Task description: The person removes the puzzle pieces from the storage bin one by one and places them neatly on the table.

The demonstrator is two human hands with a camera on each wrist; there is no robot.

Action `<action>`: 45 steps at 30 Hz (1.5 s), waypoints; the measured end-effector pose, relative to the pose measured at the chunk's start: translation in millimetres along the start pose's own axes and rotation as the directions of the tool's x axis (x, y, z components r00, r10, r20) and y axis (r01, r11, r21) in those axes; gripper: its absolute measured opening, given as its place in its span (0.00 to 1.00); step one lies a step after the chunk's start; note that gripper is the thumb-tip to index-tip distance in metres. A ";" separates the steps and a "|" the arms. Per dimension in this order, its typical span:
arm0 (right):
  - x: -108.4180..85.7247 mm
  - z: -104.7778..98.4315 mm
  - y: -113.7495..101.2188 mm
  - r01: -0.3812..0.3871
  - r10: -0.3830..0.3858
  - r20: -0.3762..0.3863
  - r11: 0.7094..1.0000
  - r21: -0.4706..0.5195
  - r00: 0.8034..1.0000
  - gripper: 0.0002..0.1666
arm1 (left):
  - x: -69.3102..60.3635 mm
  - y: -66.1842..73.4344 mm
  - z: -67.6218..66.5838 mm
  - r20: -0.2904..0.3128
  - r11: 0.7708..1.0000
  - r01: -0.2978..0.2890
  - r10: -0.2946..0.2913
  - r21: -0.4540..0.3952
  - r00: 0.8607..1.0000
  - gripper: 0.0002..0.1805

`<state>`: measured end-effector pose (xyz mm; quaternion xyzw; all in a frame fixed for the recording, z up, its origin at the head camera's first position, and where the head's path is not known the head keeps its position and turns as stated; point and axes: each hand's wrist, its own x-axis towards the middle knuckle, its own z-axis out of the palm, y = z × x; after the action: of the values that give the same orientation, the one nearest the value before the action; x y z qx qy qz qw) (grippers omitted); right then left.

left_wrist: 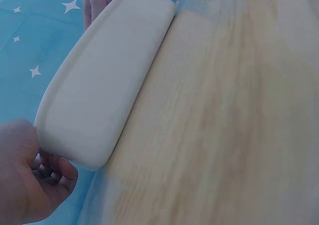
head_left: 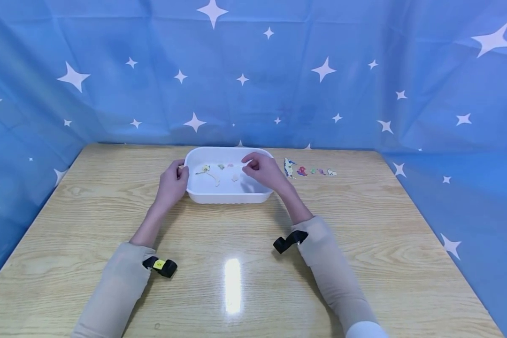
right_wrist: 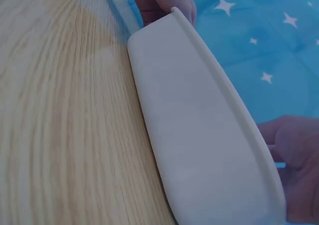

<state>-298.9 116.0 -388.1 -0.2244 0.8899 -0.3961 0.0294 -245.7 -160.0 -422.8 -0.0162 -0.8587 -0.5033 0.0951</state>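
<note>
A white rectangular plastic tub (head_left: 226, 199) sits toward the back of the table. My left hand (head_left: 174, 181) grips its left end; in the left wrist view the thumb is at the rim and the fingers curl below it. Over the tub's right side, my right hand (head_left: 262, 170) reaches in with bent fingers. Whether something small is between its fingertips cannot be made out. Inside the tub lie a yellow piece with a thin stem (head_left: 205, 168), a pale curved strip (head_left: 213, 179), a small green piece (head_left: 221, 166), a pink piece (head_left: 230, 165) and a pale piece (head_left: 235, 178).
To the right of the tub, several small flat pieces lie in a row on the wooden table (head_left: 219, 239), among them a tall blue-and-white one (head_left: 289, 168) and a red one (head_left: 302, 171). A blue star-patterned cloth (head_left: 253, 101) hangs behind the table.
</note>
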 end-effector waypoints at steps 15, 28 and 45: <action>18.9 26.0 -6.7 -0.114 0.121 0.112 0.991 -0.070 0.986 0.16 | 1.4 -0.9 -0.5 0.013 1.000 0.011 -0.011 -0.012 1.000 0.24; 21.2 33.2 -1.7 -0.113 0.143 0.159 0.977 -0.181 0.977 0.08 | 1.4 -1.6 0.1 0.016 1.000 0.009 -0.008 -0.018 1.000 0.24; 18.1 34.0 -4.6 -0.090 0.120 0.164 0.979 -0.182 0.979 0.07 | 0.8 -0.4 -0.9 -0.006 1.000 -0.005 0.005 -0.001 1.000 0.23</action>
<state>-305.6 82.2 -405.8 -0.2123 0.9258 -0.2936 0.1083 -246.4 -161.1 -422.6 -0.0172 -0.8582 -0.5035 0.0988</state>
